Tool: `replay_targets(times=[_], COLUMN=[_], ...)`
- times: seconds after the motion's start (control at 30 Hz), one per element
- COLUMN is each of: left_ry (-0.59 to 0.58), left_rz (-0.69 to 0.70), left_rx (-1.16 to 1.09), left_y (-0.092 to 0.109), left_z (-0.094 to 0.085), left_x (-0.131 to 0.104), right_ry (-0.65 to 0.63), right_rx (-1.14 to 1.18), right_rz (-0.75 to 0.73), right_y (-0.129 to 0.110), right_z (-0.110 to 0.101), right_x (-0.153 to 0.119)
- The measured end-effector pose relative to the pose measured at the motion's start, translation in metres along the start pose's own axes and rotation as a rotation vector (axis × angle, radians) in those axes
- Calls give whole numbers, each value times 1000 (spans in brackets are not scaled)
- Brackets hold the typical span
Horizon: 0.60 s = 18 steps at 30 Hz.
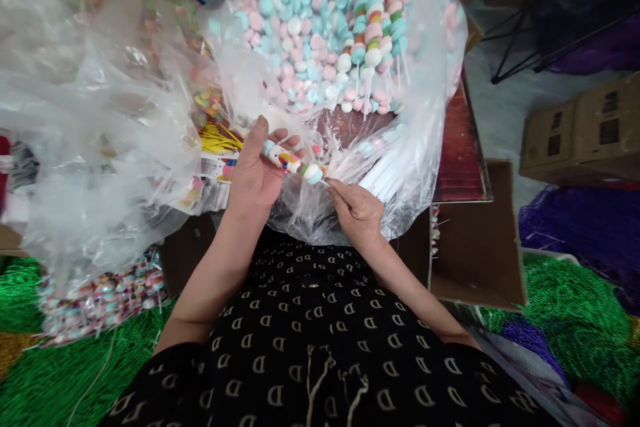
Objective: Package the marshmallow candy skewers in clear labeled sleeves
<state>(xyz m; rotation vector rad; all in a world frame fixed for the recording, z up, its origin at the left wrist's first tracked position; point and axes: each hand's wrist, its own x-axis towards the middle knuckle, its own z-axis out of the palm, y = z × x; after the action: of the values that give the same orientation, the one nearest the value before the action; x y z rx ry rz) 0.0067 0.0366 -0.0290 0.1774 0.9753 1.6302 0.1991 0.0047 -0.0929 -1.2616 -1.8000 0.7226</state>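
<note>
Candy skewer (295, 163), pastel, multicoloured beads

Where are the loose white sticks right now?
The white sticks lie bundled inside the clear plastic bag, just right of the right hand, below the heap of pink and blue candies.

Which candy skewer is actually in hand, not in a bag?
The candy skewer between the left hand and right hand; the other skewers sit inside the clear bag.
</note>
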Motion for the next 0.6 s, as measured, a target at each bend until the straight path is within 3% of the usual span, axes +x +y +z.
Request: replay_targets(times=[0.2,0.4,0.5,0.6], left_ry=[-34,-47,-90,-222], left_rz=[24,89,79,89], left_rx=[0,44,85,51], left_y=[-9,-4,-3,-7], left_z=[0,3,3,2], left_x=[-3,-9,-11,-13], right_ry=[-37,-315,-411,-485], right_rx=[183,597,727,812], right_rz=[124,508,596,632], right_y=[-9,-21,-26,-29], right_z=[1,-9,-16,-17], right_x=[-1,3,7,9])
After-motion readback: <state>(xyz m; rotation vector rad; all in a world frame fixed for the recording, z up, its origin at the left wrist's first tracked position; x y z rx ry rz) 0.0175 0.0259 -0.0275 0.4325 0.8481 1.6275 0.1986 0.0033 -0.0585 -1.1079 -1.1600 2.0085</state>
